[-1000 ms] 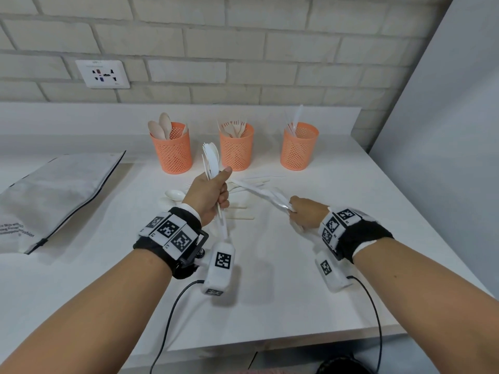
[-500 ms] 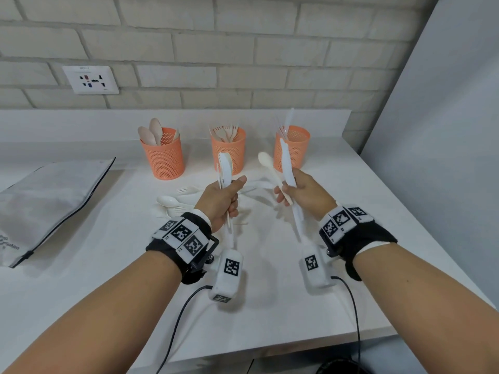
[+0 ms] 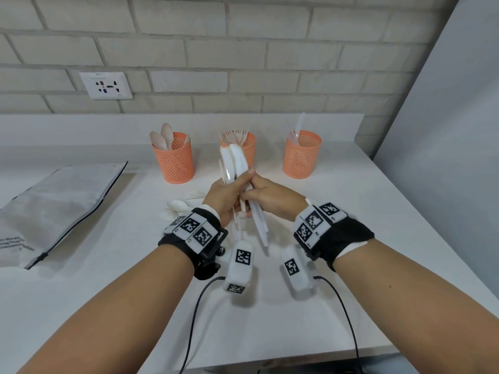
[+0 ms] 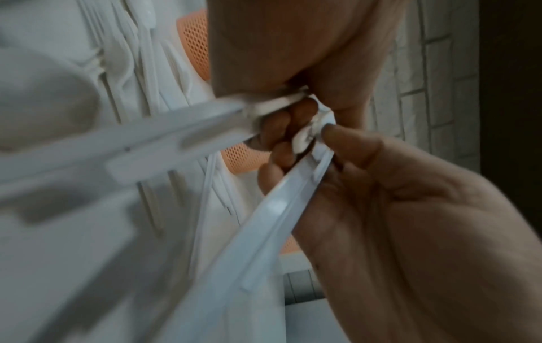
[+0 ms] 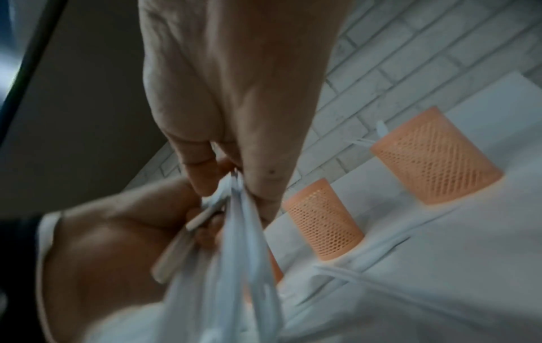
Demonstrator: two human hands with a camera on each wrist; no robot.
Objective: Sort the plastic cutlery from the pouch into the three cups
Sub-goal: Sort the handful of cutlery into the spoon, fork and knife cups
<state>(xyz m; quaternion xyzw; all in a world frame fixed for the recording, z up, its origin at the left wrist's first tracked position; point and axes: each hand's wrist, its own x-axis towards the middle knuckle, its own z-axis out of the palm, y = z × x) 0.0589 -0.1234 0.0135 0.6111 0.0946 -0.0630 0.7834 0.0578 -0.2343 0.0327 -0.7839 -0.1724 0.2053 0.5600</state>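
Now the two hands have come together over the middle of the surface (image 3: pixel 351 201); half a second ago they were apart, each with its own white pieces. Left hand (image 3: pixel 225 197) grips a bunch of spoons (image 3: pixel 234 164) bowl-up, right hand (image 3: pixel 272 201) pinches long white handles (image 3: pixel 258 222) pressed against that bunch, likely merging or regripping before a drop. Spoon cup (image 3: pixel 175 161) stands far left, fork cup (image 3: pixel 247 147) centre, knife cup (image 3: pixel 301 156) right; loose cutlery (image 3: pixel 178 205) remains, pouch (image 3: pixel 54 206) near left.
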